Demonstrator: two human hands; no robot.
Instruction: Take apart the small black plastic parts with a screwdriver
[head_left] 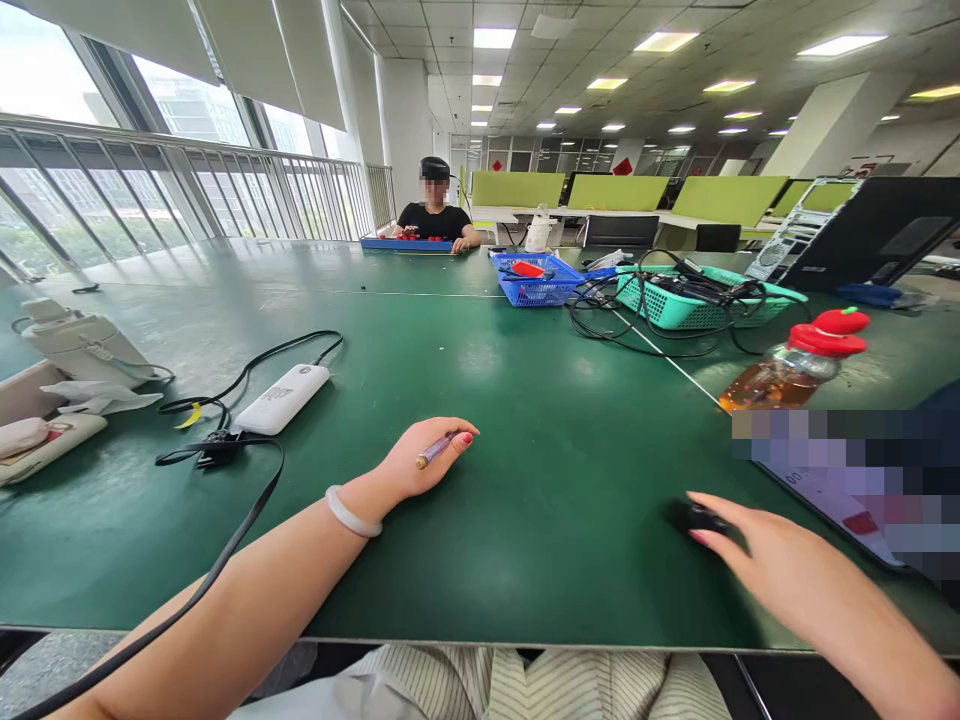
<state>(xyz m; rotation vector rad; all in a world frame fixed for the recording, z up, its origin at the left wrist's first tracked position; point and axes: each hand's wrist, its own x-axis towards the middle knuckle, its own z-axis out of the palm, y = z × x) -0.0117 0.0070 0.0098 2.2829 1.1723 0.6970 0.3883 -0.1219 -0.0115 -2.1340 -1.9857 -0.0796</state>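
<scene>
My left hand rests near the middle of the green table, its fingers closed around a slim purplish pen with a gold end. Most of the pen is hidden by the fingers. On the right, my right hand grips a small black object between thumb and fingers, low over the table. Blur and the hand hide its exact kind. Beside that hand lies a phone-like screen, partly pixelated.
A white power bank with a black cable lies left; the cable crosses my left forearm. A red-lidded bottle stands right. Farther back are a blue basket, a green basket full of cables, and a seated person.
</scene>
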